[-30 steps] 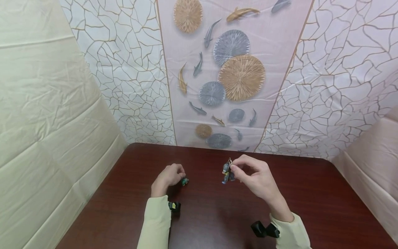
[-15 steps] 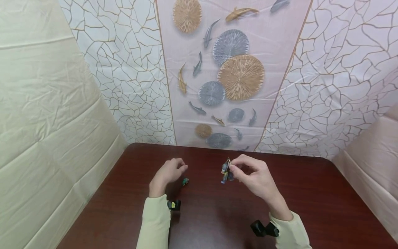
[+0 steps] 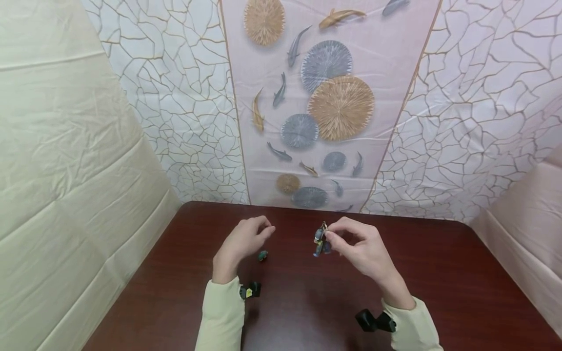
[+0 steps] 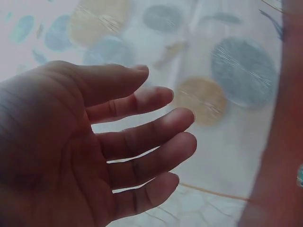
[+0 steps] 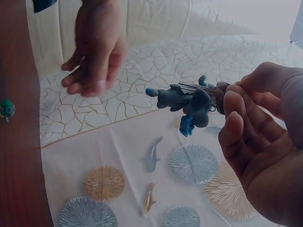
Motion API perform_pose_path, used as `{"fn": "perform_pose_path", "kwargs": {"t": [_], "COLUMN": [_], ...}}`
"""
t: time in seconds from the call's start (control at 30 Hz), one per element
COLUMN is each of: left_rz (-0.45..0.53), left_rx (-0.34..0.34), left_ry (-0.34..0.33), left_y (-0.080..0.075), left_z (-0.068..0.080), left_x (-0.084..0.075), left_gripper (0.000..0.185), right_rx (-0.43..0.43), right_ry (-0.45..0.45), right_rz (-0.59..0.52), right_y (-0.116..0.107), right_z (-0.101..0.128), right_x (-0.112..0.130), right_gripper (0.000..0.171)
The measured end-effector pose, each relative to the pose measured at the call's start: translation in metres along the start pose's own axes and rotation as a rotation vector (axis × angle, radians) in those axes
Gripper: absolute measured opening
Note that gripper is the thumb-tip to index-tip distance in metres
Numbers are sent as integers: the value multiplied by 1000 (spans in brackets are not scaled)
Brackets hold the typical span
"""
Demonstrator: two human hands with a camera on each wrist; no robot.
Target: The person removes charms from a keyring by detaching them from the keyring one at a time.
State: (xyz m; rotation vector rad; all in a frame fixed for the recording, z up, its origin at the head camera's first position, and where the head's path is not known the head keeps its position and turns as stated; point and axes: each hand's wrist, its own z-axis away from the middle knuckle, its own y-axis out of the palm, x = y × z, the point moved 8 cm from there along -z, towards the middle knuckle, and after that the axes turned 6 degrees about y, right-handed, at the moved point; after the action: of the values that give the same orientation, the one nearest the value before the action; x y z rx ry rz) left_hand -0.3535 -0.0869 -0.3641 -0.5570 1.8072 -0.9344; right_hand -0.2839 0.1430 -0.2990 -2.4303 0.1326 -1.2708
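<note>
My right hand (image 3: 362,246) pinches a keychain (image 3: 319,242) near its top between thumb and fingers, above the table. Small grey-blue figures hang from it, one with a bright blue part. In the right wrist view flat metal pieces, which look like keys, lie along the keychain (image 5: 194,101). My left hand (image 3: 243,243) hovers over the table with its fingers loosely bent and nothing in them. The left wrist view shows that hand's (image 4: 94,142) bare palm and spread fingers. Just below it on the table lies a small green figure (image 3: 262,255), apart from the fingers.
The dark red-brown table (image 3: 307,302) has its far edge against a hanging cloth (image 3: 307,146) printed with fish and round leaves. Cream cloth (image 3: 79,170) hangs on the left. Black wrist cameras (image 3: 375,321) are strapped to both wrists.
My left hand has let go of the green figure and risen away, up and to the right. The figure stays on the table. My right hand holds the keychain almost still.
</note>
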Motion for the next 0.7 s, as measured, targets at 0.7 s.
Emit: {"fn": "perform_pose_path", "kwargs": {"t": [0.7], "left_rz": [51], "left_rx": [-286], "left_ry": [385], "left_y": [-49], "left_z": [37], "left_x": [-101], "left_gripper": [4], "right_rx": [9], "right_ry": [-79], "right_rz": [-11], "right_y": [3], "right_z": [1], "right_x": [7], "right_gripper": [13]}}
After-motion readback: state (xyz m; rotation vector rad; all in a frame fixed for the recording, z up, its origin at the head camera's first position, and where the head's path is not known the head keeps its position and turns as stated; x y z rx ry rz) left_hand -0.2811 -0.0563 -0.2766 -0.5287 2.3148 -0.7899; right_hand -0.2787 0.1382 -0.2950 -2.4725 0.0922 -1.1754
